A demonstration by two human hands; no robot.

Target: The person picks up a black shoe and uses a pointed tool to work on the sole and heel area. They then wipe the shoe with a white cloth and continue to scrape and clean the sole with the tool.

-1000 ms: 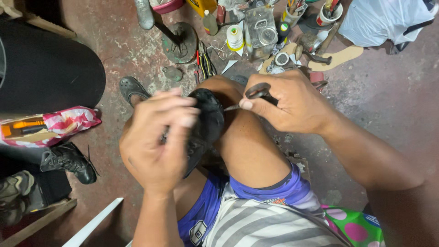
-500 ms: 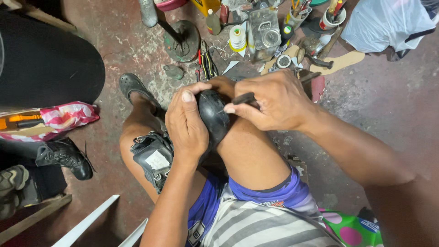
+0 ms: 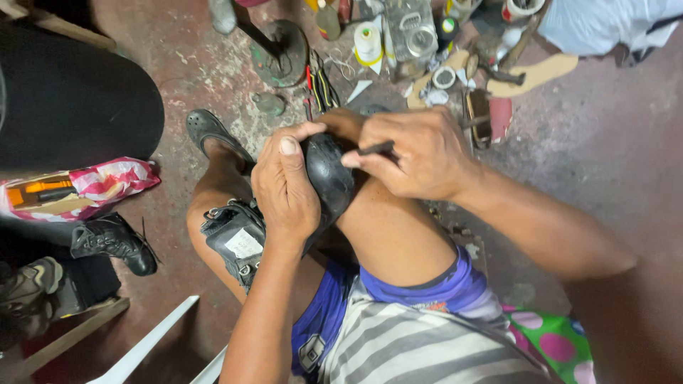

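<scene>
Shoe (image 3: 331,178), black, centre of frame, propped on the person's raised knee, toe end up. Left hand (image 3: 284,188) wrapped around its left side, thumb laid along the upper, fingers curled behind it. Right hand (image 3: 416,153) just right of the shoe, fingers pinched on a thin dark tool (image 3: 376,148); its tip meets the shoe's surface near the top edge. Tool type not readable.

Second black shoe (image 3: 235,238) lies on the other thigh, just left of the left hand, pale insole label facing up.

Floor (image 3: 605,142) is stained concrete. Upper centre: metal shoe stand (image 3: 284,53), pliers with red and yellow grips (image 3: 320,85), spool of pale thread (image 3: 368,43), clear jar (image 3: 409,32), tape rolls, tan insole cutout (image 3: 533,75). Sandalled foot (image 3: 206,131) sits left of the stand. Left edge: black boot (image 3: 114,242), pink patterned bag (image 3: 92,181), big dark round shape (image 3: 71,107) in the upper left.
</scene>
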